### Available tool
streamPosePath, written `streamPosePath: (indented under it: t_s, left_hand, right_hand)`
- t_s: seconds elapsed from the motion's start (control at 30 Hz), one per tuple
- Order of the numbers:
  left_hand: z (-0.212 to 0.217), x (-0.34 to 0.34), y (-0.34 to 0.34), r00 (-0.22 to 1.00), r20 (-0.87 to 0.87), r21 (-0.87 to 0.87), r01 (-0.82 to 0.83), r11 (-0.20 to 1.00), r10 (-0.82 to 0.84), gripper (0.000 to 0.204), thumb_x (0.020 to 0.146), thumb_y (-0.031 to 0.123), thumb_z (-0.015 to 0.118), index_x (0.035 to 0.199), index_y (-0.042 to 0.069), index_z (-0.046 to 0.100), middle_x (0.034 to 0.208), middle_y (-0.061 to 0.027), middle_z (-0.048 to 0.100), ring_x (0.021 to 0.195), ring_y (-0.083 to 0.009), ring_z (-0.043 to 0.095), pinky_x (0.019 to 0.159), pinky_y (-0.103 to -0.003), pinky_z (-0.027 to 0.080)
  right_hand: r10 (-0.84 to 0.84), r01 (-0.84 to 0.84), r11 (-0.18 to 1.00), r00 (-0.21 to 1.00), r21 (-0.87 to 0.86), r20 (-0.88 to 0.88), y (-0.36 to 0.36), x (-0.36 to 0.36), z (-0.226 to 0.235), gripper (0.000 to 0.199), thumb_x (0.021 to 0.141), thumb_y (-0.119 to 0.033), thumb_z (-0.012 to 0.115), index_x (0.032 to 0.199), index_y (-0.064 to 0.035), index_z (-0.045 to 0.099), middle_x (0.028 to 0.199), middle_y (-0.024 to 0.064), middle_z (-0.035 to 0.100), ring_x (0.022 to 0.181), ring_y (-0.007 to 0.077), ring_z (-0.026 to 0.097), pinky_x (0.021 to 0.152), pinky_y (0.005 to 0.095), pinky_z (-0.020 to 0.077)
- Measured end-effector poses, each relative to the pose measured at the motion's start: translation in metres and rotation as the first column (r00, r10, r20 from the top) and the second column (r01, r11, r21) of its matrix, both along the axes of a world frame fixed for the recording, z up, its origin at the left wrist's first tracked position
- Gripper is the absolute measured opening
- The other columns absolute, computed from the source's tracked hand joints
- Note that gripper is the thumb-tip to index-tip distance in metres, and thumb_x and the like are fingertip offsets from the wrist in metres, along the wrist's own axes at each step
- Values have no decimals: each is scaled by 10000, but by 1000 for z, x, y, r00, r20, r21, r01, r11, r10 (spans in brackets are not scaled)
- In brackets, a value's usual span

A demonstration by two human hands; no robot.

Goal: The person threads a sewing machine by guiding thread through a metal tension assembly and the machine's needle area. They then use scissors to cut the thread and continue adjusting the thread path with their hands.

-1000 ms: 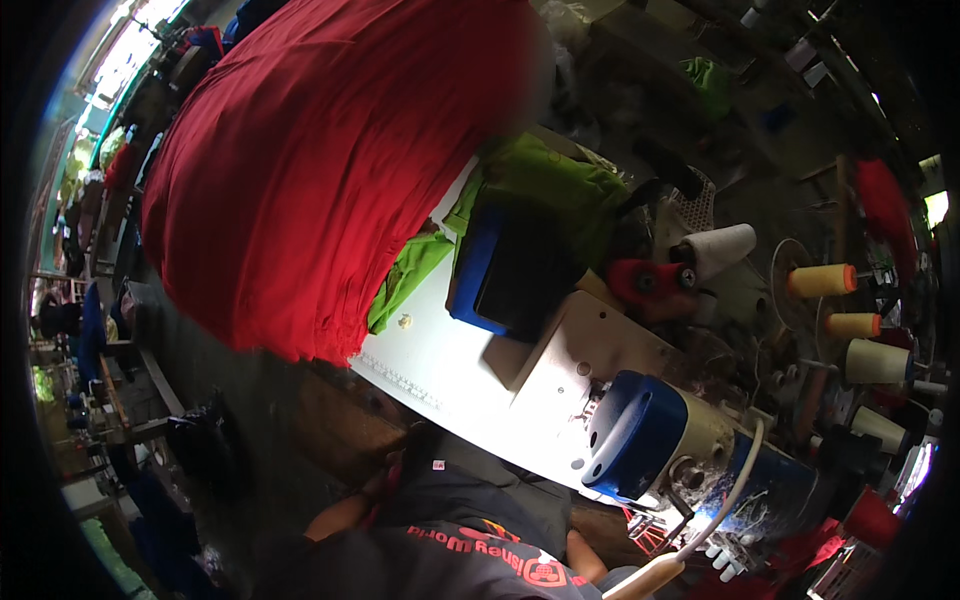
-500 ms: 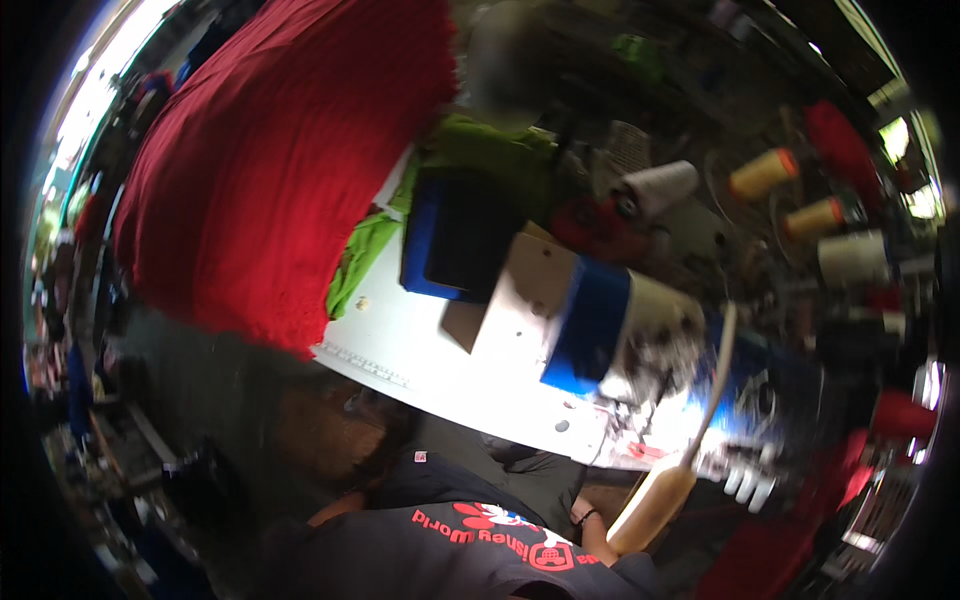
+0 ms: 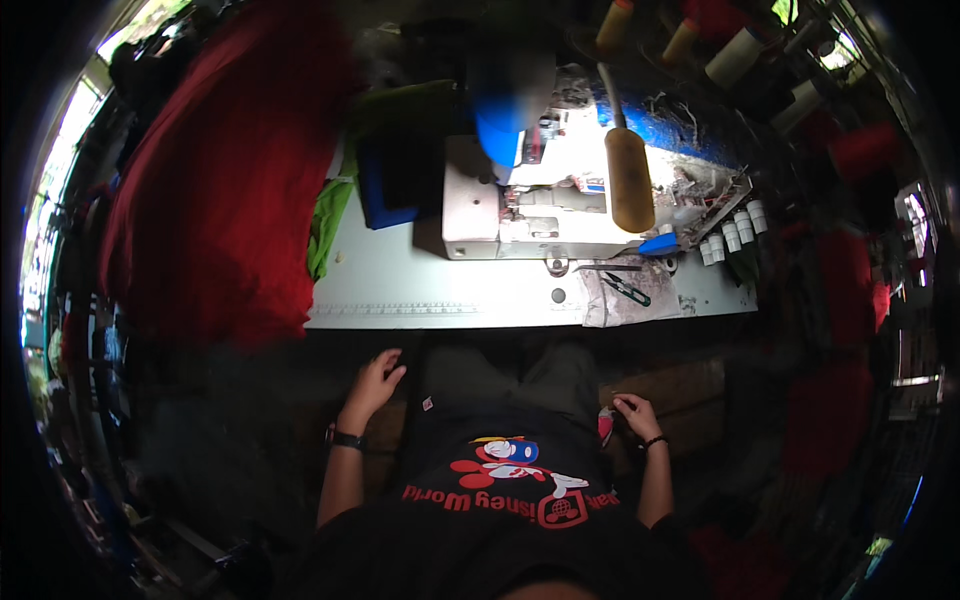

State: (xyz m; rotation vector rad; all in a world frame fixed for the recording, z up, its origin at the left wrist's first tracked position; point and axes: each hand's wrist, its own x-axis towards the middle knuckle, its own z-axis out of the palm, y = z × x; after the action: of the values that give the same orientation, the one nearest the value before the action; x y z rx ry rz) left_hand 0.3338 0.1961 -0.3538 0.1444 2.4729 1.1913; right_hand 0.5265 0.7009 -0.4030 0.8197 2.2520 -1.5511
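Note:
My left hand [image 3: 372, 386] is open below the front edge of a white sewing table [image 3: 400, 300], its fingers apart and holding nothing. Over on the right, my right hand [image 3: 638, 414] is beside my lap with its fingers curled together. A small red and white piece [image 3: 606, 426] lies against those fingertips; what it is, and whether it is gripped, is unclear. Ahead stands a white sewing machine [image 3: 472, 205] lit by a lamp. Green-handled thread snips [image 3: 628, 290] rest on a pale cloth [image 3: 608, 312] before it, near a thin dark tool [image 3: 608, 267].
A big heap of red fabric [image 3: 215, 210] hangs over the table's left side, next to green cloth [image 3: 328, 225]. A yellowish elongated piece [image 3: 629, 180] hangs over the machine. White cylinders [image 3: 732, 235] stand right; thread cones [image 3: 733, 57] rise behind.
My view has swung and levelled, so the machine sits more squarely ahead. Both hands, partly hidden before, now show fully beside my lap.

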Motion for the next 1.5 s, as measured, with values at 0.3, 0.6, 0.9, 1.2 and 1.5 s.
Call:
streamPosePath:
  t_s: [0.3, 0.6, 0.9, 1.2, 1.5]
  left_hand:
    - [86, -56, 60, 893, -440, 151, -30, 988, 94, 215, 866, 175, 619, 1021, 28, 640, 955, -133, 677, 844, -253, 670, 736, -326, 510]
    - [4, -119, 47, 761, -632, 174, -45, 984, 146, 140, 846, 79, 618, 966, 12, 647, 964, -136, 649, 895, -270, 632, 786, -334, 493]
    - [0, -101, 57, 677, -728, -54, -212, 976, 106, 95, 835, 138, 626, 910, 107, 675, 1088, -48, 629, 1005, -247, 592, 841, -339, 470]
    - [-2, -98, 57, 695, -715, -97, -209, 973, 78, 93, 832, 89, 602, 910, 84, 653, 1116, -84, 598, 1042, -275, 567, 876, -368, 454]
    - [-7, -101, 56, 706, -704, -92, -199, 976, 78, 107, 827, 66, 592, 926, 67, 634, 1109, -110, 584, 1059, -297, 549, 907, -381, 432]
  right_hand:
    - [342, -195, 904, 863, 380, -371, -45, -128, 97, 254, 856, -197, 634, 1000, 12, 648, 964, 165, 671, 905, 251, 653, 782, 311, 495]
    - [178, 112, 837, 871, 536, -459, -5, -196, 128, 198, 839, -193, 620, 932, -20, 646, 854, 147, 660, 773, 289, 640, 699, 369, 501]
    - [-49, -210, 824, 899, -527, -435, -10, -138, 157, 308, 944, -167, 520, 1177, 32, 547, 1033, 91, 641, 868, 121, 621, 810, 244, 480]
    - [-910, -632, 62, 282, -773, -303, 77, -78, 143, 493, 958, -385, 446, 1214, 31, 518, 1060, 166, 593, 855, 218, 600, 763, 344, 524]
    - [-923, -508, 225, 163, -831, -350, 132, -83, 176, 505, 960, -395, 431, 1210, 36, 516, 989, 171, 603, 760, 187, 606, 676, 323, 550]
